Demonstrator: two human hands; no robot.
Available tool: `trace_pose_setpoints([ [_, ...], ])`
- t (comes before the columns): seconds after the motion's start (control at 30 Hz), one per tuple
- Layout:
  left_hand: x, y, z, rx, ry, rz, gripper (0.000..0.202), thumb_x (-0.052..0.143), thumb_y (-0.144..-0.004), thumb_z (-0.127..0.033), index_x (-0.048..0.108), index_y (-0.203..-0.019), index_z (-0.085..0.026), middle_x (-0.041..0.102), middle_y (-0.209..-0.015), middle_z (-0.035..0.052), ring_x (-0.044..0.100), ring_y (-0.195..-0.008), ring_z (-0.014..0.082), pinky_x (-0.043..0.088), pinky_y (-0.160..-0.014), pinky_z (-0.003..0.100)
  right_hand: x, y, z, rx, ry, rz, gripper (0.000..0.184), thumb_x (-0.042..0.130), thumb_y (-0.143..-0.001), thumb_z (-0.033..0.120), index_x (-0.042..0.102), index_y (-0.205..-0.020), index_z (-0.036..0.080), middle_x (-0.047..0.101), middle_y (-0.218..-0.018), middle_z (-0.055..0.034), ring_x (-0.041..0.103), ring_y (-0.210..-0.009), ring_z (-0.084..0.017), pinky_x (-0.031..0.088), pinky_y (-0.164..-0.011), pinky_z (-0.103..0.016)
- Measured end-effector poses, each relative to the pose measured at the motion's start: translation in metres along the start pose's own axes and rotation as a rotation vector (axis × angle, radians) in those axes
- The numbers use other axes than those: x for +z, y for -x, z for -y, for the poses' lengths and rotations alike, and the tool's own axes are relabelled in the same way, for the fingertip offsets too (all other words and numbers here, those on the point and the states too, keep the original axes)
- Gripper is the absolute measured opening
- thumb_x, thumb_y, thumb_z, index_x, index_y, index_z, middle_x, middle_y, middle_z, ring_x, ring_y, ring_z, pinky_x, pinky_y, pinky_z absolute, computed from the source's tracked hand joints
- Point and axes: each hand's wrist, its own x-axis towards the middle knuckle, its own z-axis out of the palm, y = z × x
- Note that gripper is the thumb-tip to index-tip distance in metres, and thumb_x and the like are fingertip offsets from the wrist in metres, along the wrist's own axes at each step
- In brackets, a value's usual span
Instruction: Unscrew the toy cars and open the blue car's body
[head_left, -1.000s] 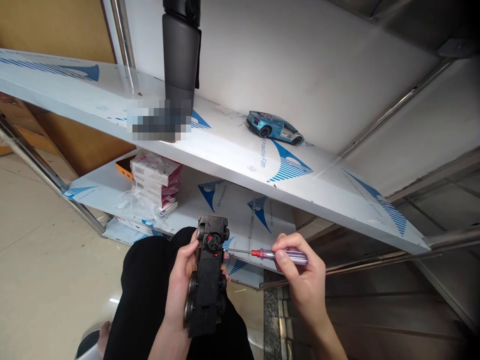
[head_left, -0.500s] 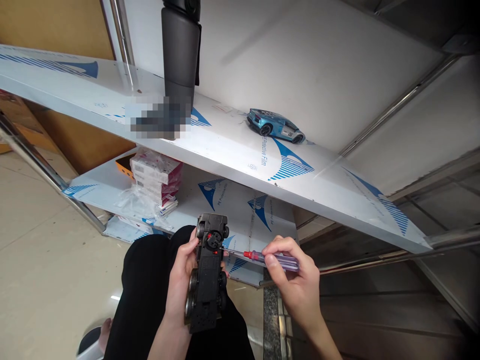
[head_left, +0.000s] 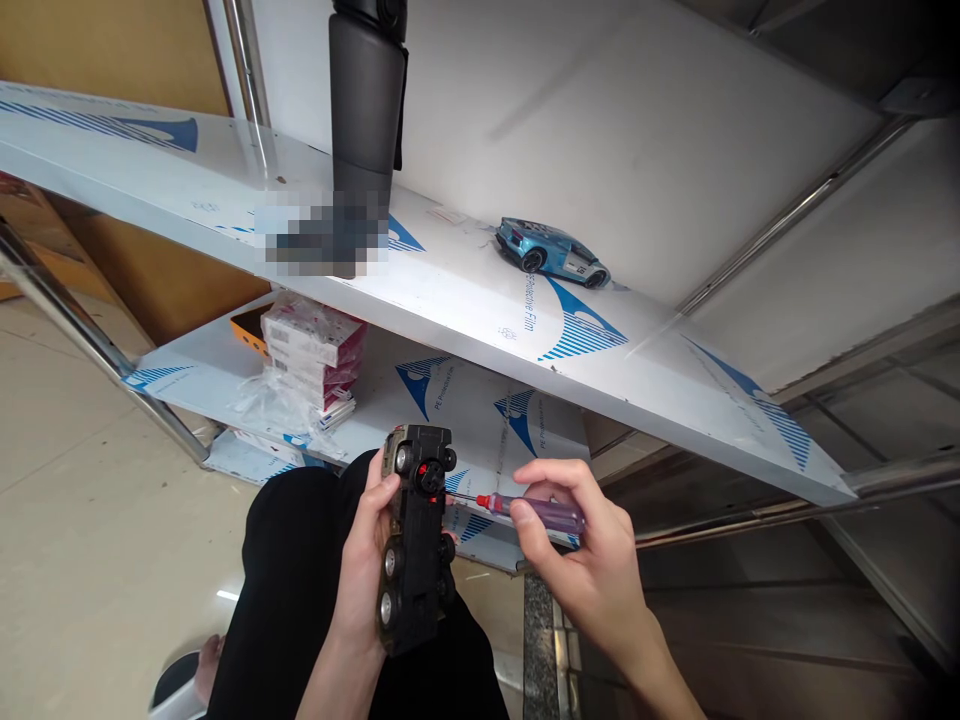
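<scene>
White film-covered steel shelving [head_left: 465,300] is standing behind while the left hand [head_left: 364,565] is gripping an upturned black toy car [head_left: 416,540], and the right hand [head_left: 585,550] is pinching a purple-handled screwdriver [head_left: 544,514], its thin tip just beside the car.

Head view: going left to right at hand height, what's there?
Tile floor → black trousers → left hand → black toy car → purple-handled screwdriver → right hand
</scene>
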Motion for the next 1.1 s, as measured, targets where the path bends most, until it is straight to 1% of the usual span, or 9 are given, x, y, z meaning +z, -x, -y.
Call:
trace_pose_setpoints([
  [0.1,-0.002,0.000,0.001,0.022,-0.018,0.008,0.067,0.078,-0.090,-0.045,0.057,-0.152,-0.032,0.074,-0.079,-0.0016,0.076,-0.065,0.0213,0.056,-0.049,0.023,0.002,-0.001,0.002,-0.048,0.054,-0.005,0.022,0.072,-0.100,0.024,0.063,-0.118,0.033,0.068,-0.079,0.0048,0.063,-0.059,-0.016,0.050,-0.057,-0.029],
  [0.3,0.000,0.001,-0.001,0.015,-0.022,0.017,0.067,0.078,-0.089,-0.045,0.056,-0.151,-0.031,0.072,-0.078,-0.0021,0.074,-0.061,0.0199,0.057,-0.050,0.023,0.003,-0.007,0.005,-0.008,0.130,-0.047,0.006,0.061,-0.105,0.027,0.065,-0.108,0.029,0.067,-0.078,0.0030,0.061,-0.058,-0.016,0.046,-0.056,-0.030],
  [0.43,0.002,0.002,-0.004,0.034,-0.011,0.040,0.060,0.074,-0.091,-0.043,0.057,-0.147,-0.029,0.071,-0.079,-0.0018,0.069,-0.060,0.0182,0.059,-0.053,0.026,0.000,-0.009,0.005,-0.045,0.151,0.023,0.020,0.051,-0.105,0.021,0.063,-0.120,0.026,0.065,-0.087,0.0007,0.064,-0.074,-0.018,0.048,-0.067,-0.031],
  [0.57,-0.001,0.001,-0.005,0.039,0.000,0.043,0.056,0.073,-0.093,-0.042,0.058,-0.145,-0.027,0.072,-0.082,-0.0004,0.068,-0.060,0.0178,0.062,-0.056,0.029,0.001,-0.011,0.004,0.022,0.185,0.041,0.019,0.049,-0.108,0.020,0.062,-0.121,0.026,0.065,-0.089,0.0014,0.061,-0.075,-0.017,0.046,-0.073,-0.031],
  [0.67,-0.005,-0.001,-0.004,0.033,0.023,0.018,0.056,0.073,-0.094,-0.040,0.058,-0.147,-0.030,0.070,-0.076,-0.0034,0.069,-0.058,0.0169,0.061,-0.054,0.026,0.001,-0.013,0.005,0.031,0.156,0.108,0.024,0.051,-0.107,0.021,0.058,-0.129,0.027,0.065,-0.090,0.0018,0.063,-0.082,-0.018,0.046,-0.076,-0.031],
  [0.83,-0.006,-0.004,-0.004,0.029,0.002,0.011,0.054,0.073,-0.094,-0.039,0.062,-0.146,-0.029,0.069,-0.076,-0.0040,0.067,-0.053,0.0148,0.058,-0.050,0.023,0.000,-0.013,0.013,0.045,0.191,0.136,0.017,0.050,-0.108,0.025,0.059,-0.122,0.026,0.066,-0.088,0.0018,0.060,-0.078,-0.019,0.044,-0.075,-0.032],
  [0.93,-0.004,-0.004,-0.002,0.041,-0.029,0.004,0.052,0.072,-0.094,-0.038,0.061,-0.144,-0.029,0.069,-0.077,-0.0035,0.069,-0.059,0.0159,0.059,-0.052,0.022,0.000,-0.013,0.015,0.011,0.195,0.172,0.019,0.049,-0.108,0.024,0.058,-0.125,0.025,0.068,-0.094,0.0002,0.061,-0.082,-0.019,0.044,-0.078,-0.032],
  [1.03,-0.003,-0.004,0.000,0.074,-0.076,0.011,0.054,0.072,-0.095,-0.038,0.060,-0.147,-0.032,0.072,-0.085,-0.0022,0.071,-0.066,0.0164,0.059,-0.055,0.021,0.002,-0.013,0.013,0.067,0.200,0.137,0.015,0.047,-0.111,0.025,0.059,-0.120,0.025,0.066,-0.084,0.0026,0.061,-0.076,-0.018,0.042,-0.075,-0.031],
  [1.1,-0.002,-0.005,0.001,0.102,-0.103,0.013,0.055,0.070,-0.095,-0.038,0.058,-0.149,-0.033,0.074,-0.094,-0.0007,0.072,-0.068,0.0159,0.059,-0.056,0.021,0.004,-0.014,0.010,0.076,0.188,0.126,0.014,0.050,-0.108,0.023,0.060,-0.118,0.025,0.065,-0.087,0.0015,0.062,-0.081,-0.019,0.043,-0.076,-0.031],
])
